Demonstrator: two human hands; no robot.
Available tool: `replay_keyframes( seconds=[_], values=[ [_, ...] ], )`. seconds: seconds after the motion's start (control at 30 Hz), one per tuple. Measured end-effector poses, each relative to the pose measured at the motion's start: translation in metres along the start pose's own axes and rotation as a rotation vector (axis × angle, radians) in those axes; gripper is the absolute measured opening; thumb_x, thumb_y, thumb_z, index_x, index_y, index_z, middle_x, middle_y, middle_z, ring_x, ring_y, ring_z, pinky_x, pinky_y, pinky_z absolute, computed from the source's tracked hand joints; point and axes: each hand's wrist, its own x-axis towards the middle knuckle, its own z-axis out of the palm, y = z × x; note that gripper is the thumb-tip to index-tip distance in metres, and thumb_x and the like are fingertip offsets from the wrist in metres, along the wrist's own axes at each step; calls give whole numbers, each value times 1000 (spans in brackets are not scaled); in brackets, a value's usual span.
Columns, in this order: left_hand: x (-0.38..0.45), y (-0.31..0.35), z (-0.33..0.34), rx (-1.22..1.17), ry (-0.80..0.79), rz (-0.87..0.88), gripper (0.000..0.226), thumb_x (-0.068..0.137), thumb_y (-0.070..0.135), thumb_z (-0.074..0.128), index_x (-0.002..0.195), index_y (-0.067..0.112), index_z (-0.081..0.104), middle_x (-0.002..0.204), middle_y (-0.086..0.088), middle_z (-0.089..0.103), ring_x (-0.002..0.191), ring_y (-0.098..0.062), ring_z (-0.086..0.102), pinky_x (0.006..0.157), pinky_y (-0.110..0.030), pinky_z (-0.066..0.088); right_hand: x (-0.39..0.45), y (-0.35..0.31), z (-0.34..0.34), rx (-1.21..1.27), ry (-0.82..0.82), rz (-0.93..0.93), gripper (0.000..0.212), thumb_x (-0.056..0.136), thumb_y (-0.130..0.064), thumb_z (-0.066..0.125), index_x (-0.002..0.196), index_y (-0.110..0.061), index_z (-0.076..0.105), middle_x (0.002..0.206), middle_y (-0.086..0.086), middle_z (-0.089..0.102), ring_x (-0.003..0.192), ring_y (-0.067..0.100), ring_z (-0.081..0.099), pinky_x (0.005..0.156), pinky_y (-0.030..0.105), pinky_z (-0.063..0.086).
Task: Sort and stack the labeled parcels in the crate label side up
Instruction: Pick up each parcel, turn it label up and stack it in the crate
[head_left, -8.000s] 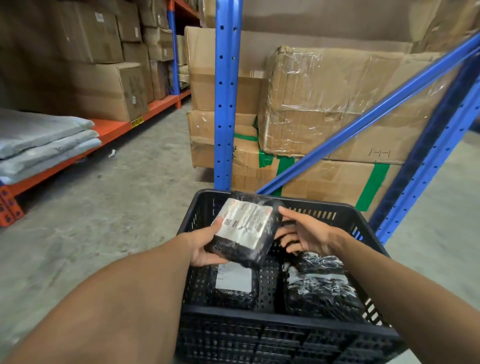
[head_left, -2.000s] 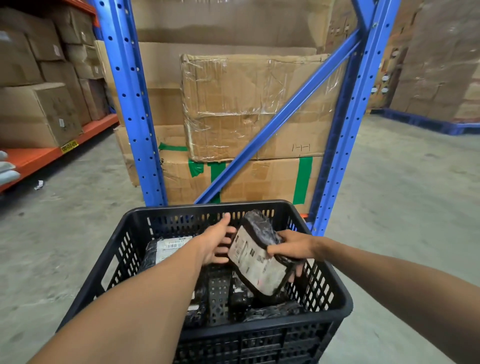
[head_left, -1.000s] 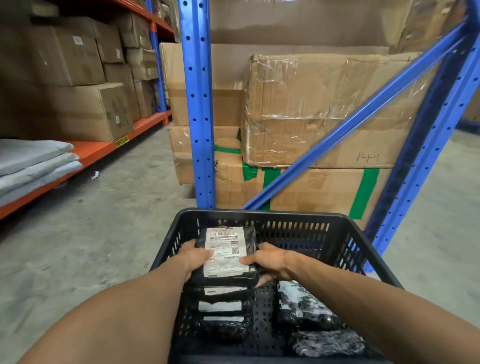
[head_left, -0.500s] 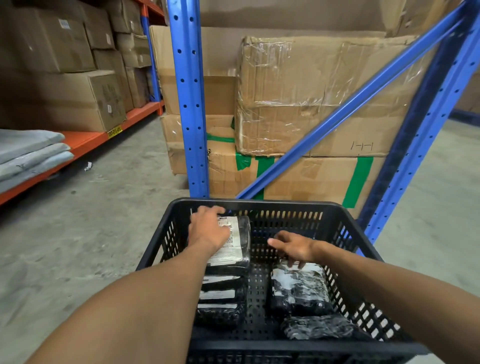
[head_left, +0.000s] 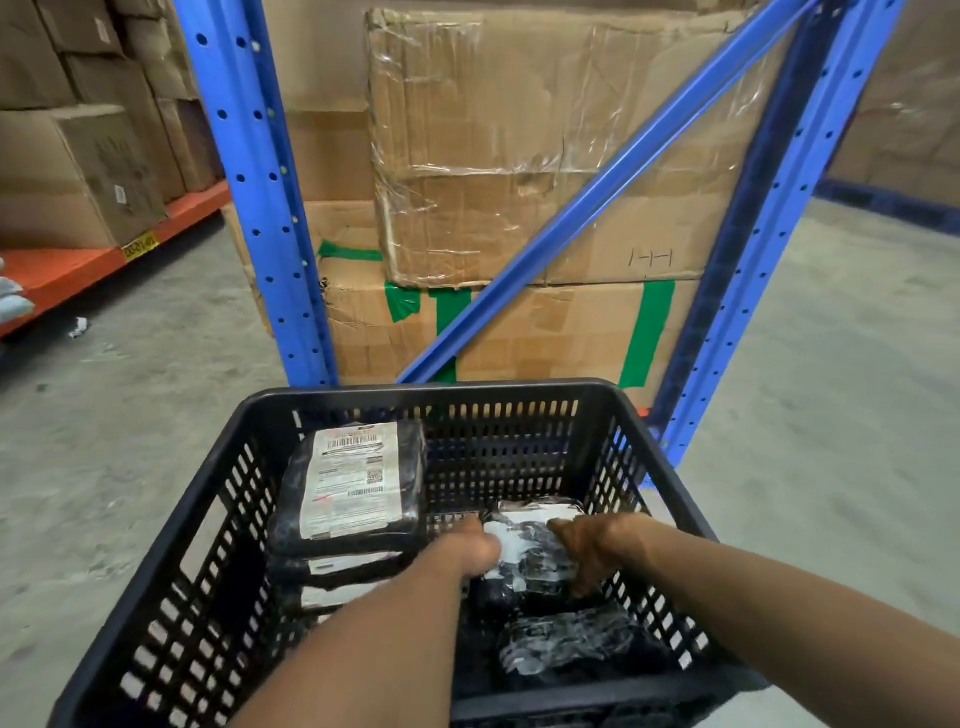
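A black slotted crate (head_left: 498, 400) stands on the floor in front of me. On its left side a stack of black-wrapped parcels (head_left: 358, 480) lies with the top white label facing up; two more label edges show beneath it. On the right a black parcel (head_left: 530, 545) with a crinkled white patch sits between my hands. My left hand (head_left: 467, 551) grips its left edge and my right hand (head_left: 587, 545) grips its right edge. Another black parcel (head_left: 566, 644) lies nearer me, shiny side up.
A blue rack upright (head_left: 254, 192) and a diagonal brace (head_left: 597, 182) stand just behind the crate, with taped cardboard boxes (head_left: 519, 156) inside the rack. An orange shelf (head_left: 78, 265) with boxes runs along the left. Concrete floor (head_left: 831, 415) lies on both sides.
My left hand left the labeled stack and crossed to the right. Both hands now hold the right-hand parcel, which only my right hand touched half a second ago.
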Motion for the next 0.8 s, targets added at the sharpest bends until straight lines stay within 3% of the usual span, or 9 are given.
replay_keyframes(
  seconds=[0.1, 0.2, 0.3, 0.4, 0.47, 0.57, 0.67, 0.73, 0.8],
  values=[
    [9, -9, 5, 29, -69, -72, 63, 101, 27, 35, 157, 11, 10, 160, -16, 28, 139, -31, 43, 108, -36, 43, 11, -5, 13, -11, -16, -10, 101, 91, -39, 69, 162, -14, 2, 169, 20, 8, 154, 37, 24, 122, 53, 28],
    [20, -10, 10, -74, -112, -108, 57, 104, 30, 29, 155, 9, 17, 157, -12, 31, 140, -26, 40, 109, -33, 39, 20, -6, 26, 98, 30, -1, 89, 97, -38, 58, 163, -18, 1, 167, 26, 1, 151, 48, 23, 120, 54, 29],
    [31, -9, 18, -294, -107, -198, 57, 100, 31, 39, 152, 13, 26, 143, -15, 45, 108, -26, 52, 88, -37, 48, 30, -9, 32, 122, 10, 43, 111, 89, -41, 70, 161, -21, -11, 166, 25, -18, 151, 46, 25, 122, 48, 29],
    [37, -7, 20, -355, -140, -234, 61, 97, 29, 45, 153, 15, 24, 154, -15, 36, 132, -31, 47, 102, -42, 46, 35, -14, 34, 151, 3, 80, 126, 81, -43, 78, 159, -27, -19, 166, 20, -24, 149, 47, 29, 121, 50, 33],
    [40, -6, 20, -398, -201, -246, 52, 98, 27, 45, 147, 14, 31, 148, -15, 43, 132, -32, 47, 103, -45, 43, 36, -15, 36, 139, 20, 107, 133, 75, -47, 81, 158, -27, -21, 166, 21, -24, 150, 51, 21, 122, 53, 29],
    [39, -6, 14, -500, -197, -228, 23, 96, 18, 47, 118, 17, 50, 102, -5, 61, 89, -18, 59, 78, -33, 50, 35, -9, 32, 207, 95, 125, 141, 63, -49, 89, 160, -32, -12, 169, 15, -12, 149, 51, 21, 120, 56, 29],
    [29, 0, -4, -627, -175, -179, 19, 90, 27, 56, 106, 16, 57, 90, -4, 61, 75, -14, 55, 59, -24, 44, 26, -3, 23, 266, 144, 106, 139, 57, -50, 91, 160, -34, 0, 170, 14, 4, 146, 43, 35, 118, 51, 35],
    [21, 6, -20, -773, -150, -131, 25, 87, 34, 61, 102, 14, 60, 90, -6, 64, 71, -14, 56, 55, -22, 42, 20, 1, 16, 332, 260, 109, 114, 59, -50, 88, 151, -33, 23, 159, 11, 36, 131, 35, 56, 108, 45, 47],
    [14, 12, -34, -973, -101, -74, 32, 88, 40, 61, 101, 11, 58, 87, -8, 62, 65, -15, 55, 52, -22, 44, 14, 3, 7, 453, 367, 125, 85, 65, -52, 81, 139, -34, 41, 133, 1, 63, 113, 26, 67, 96, 40, 54]
  ],
)
